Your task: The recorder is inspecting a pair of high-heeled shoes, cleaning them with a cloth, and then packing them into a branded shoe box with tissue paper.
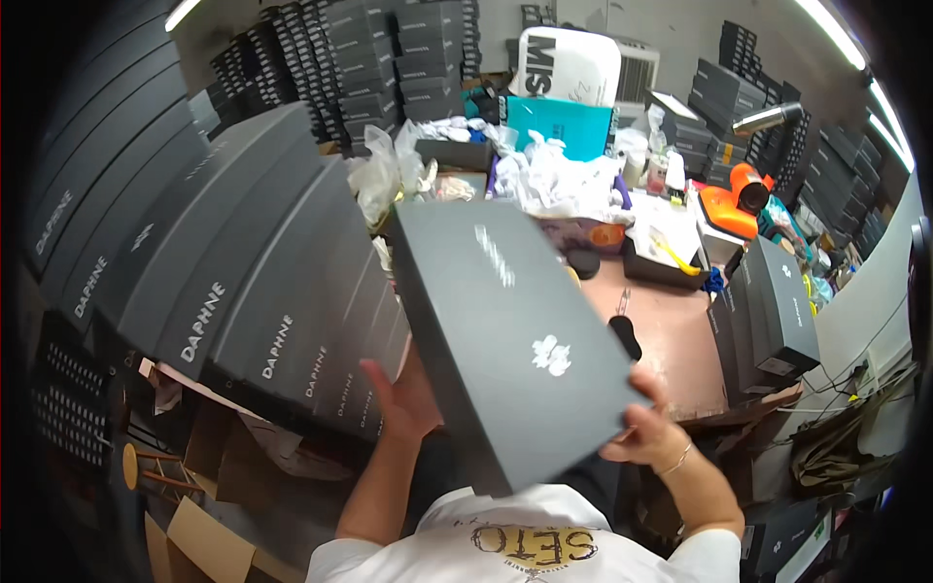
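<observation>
Stack of dark boxes (243, 262) rises left of the hands, beyond the left one. Brown surface (671, 340), cluttered at its far end, lies ahead and right of the right hand.

Box (505, 330): dark grey, lidded, held between both hands at chest height, long axis running away from the body and tilted up-left (far end higher).

Left hand (403, 394): open palm pressed flat to the box's left underside, fingers spread.

Right hand (646, 428): fingers curled around the near right corner, thumb on top. Neither hand is clearly nearer.
</observation>
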Tool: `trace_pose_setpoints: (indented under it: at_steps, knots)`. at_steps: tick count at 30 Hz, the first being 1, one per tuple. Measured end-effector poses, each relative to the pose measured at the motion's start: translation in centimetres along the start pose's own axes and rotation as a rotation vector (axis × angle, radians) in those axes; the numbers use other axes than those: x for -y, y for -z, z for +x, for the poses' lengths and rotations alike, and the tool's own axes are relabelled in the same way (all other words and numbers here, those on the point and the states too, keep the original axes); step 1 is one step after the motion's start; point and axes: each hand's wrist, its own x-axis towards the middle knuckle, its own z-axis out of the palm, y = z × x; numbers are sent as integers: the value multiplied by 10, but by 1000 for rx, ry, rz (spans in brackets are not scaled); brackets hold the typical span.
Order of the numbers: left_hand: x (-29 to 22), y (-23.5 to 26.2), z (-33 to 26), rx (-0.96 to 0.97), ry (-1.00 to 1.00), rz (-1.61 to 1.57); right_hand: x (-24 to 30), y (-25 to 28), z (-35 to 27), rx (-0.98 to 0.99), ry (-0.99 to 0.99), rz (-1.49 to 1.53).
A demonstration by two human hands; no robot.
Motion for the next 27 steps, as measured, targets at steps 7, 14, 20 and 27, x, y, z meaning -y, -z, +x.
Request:
trace_pose_setpoints:
  at_steps: [7, 14, 20, 27]
  knots:
    - [111, 117, -43, -685, 366, 662, -19, -94, -136, 133, -890, 2]
    - [103, 78, -32, -761, 291, 238, -70, -77, -110, -113, -1649, 1200]
    - [53, 60, -11, -698, 25, 639, -51, -73, -13, -295, -1469, 1110]
    - [-42, 88, -19, -539, 279, 1295, 0, -137, 32, 458, -681, 612]
